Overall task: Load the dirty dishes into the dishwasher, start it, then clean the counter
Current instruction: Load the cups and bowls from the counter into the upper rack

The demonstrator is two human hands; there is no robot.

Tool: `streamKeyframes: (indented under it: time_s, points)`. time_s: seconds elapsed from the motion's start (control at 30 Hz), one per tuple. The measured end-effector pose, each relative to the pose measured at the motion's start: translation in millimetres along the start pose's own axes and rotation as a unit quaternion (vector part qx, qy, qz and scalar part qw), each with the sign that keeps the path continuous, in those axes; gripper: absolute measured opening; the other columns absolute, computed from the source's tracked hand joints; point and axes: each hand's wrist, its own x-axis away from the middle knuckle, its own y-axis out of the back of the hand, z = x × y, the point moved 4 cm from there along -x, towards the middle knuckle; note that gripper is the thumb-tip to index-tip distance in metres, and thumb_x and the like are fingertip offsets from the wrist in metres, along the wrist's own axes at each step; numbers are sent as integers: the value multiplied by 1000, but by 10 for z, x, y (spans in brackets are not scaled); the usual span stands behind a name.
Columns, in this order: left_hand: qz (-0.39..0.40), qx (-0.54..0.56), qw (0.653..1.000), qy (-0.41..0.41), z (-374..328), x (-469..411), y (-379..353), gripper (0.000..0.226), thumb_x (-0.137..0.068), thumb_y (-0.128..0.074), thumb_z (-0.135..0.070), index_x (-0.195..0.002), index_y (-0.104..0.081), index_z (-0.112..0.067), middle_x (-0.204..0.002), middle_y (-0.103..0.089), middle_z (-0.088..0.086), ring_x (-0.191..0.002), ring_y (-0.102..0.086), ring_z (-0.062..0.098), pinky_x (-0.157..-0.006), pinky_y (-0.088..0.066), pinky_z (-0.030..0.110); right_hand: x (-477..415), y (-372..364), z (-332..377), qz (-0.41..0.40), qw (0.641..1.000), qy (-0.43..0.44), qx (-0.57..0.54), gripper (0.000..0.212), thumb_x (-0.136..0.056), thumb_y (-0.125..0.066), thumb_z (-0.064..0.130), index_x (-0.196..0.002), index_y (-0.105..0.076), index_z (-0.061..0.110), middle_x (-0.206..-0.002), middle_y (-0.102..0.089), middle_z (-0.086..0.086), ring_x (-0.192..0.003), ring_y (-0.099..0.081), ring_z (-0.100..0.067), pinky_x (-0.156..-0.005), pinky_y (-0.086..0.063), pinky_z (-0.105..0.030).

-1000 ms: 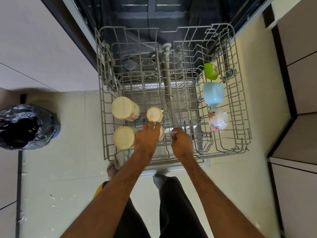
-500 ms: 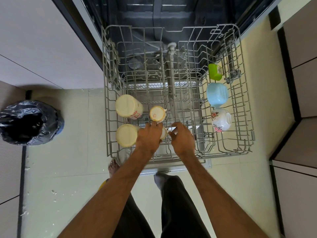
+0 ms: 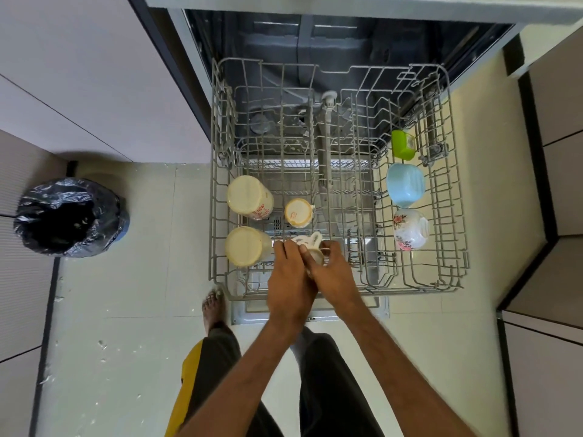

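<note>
Both hands gripping one small white teacup (image 3: 310, 247) together: left hand (image 3: 291, 279) wrapping its near side, right hand (image 3: 334, 275) pressing in from the right, handle poking up past the fingers. Holding it tilted over the front row of the pulled-out grey wire dishwasher rack (image 3: 220, 171), just right of a cream tumbler (image 3: 246, 246) lying mouth-down. Sitting just behind: a small cream cup (image 3: 298, 212) and a second cream tumbler with red print (image 3: 249, 197). Lining the rack's right side, well apart from the hands: a floral white cup (image 3: 410, 228), a pale blue bowl (image 3: 405, 184), a green container (image 3: 403, 145). Showing the dark open dishwasher tub (image 3: 315, 42) beyond. Standing on pale floor tiles (image 3: 126, 310), bare left foot (image 3: 213, 309) beside the rack's corner; a bin lined with a black bag (image 3: 69, 217) off to the left
</note>
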Motion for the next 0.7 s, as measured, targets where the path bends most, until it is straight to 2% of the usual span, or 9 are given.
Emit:
streamKeyframes:
  time_s: [0.07,0.13,0.23,0.33,0.37,0.47,0.53,0.6,0.7]
  points:
    - [-10,64,998,9,1,28,-46,41,-85,-74,-12,-115,-47,-6,-118,-45,8,-81,-56,17,-56,-44,19,-2,29,-16,-10,999,-3,-51,45,-89,-70,42,-125,-48,25,-109,-58,11,-105,-61,-12,-88,-51,-28]
    - [7,150,989,3,25,69,-104,37,-89,-71,-10,-119,-49,-9,-121,-49,3,-94,-61,14,-74,-58,27,-17,98,-27,-26,998,22,-60,47,-87,-74,37,-125,-49,27,-108,-62,13,-103,-63,-9,-88,-54,-29]
    - [20,211,977,-8,132,108,-91,33,-94,-62,-3,-124,-55,-12,-119,-61,-1,-106,-63,10,-90,-56,35,-95,171,-13,-32,996,74,-38,49,-84,-79,29,-125,-54,21,-111,-66,10,-104,-64,-8,-88,-56,-27]
    - [-9,197,980,40,362,117,35,34,-94,-53,6,-115,-57,-20,-105,-66,-11,-95,-65,4,-85,-57,35,-201,242,55,-52,977,180,105,52,-84,-78,24,-131,-56,17,-122,-58,1,-106,-56,-9,-83,-45,-10]
    - [-32,191,980,54,451,127,96,35,-93,-51,8,-111,-56,-21,-101,-65,-13,-92,-65,4,-82,-58,36,-234,247,75,-48,961,215,165,52,-85,-77,21,-132,-56,18,-126,-52,-3,-109,-52,-12,-84,-42,-9]
    - [-68,165,982,68,630,163,226,32,-95,-50,7,-104,-54,-23,-95,-64,-12,-92,-64,8,-84,-57,37,-336,167,89,19,908,268,321,55,-84,-76,14,-135,-57,24,-136,-43,-7,-121,-47,-25,-97,-48,-34]
    - [-76,141,985,69,661,172,269,29,-96,-52,4,-101,-53,-24,-93,-63,-13,-92,-63,8,-85,-54,27,-370,53,85,60,859,288,419,61,-84,-74,8,-138,-53,27,-141,-44,-5,-126,-43,-28,-98,-50,-45]
    - [-71,128,987,71,655,173,267,26,-96,-53,1,-100,-53,-25,-93,-62,-15,-92,-62,6,-80,-47,15,-400,-38,88,90,823,312,466,66,-81,-73,0,-138,-50,23,-141,-48,-2,-126,-44,-28,-95,-52,-48]
    - [-52,123,989,70,634,169,221,22,-97,-54,-3,-102,-55,-25,-96,-63,-14,-91,-62,5,-74,-42,9,-459,-117,105,105,806,334,477,70,-77,-69,-12,-136,-50,21,-139,-49,-2,-125,-46,-27,-91,-54,-46]
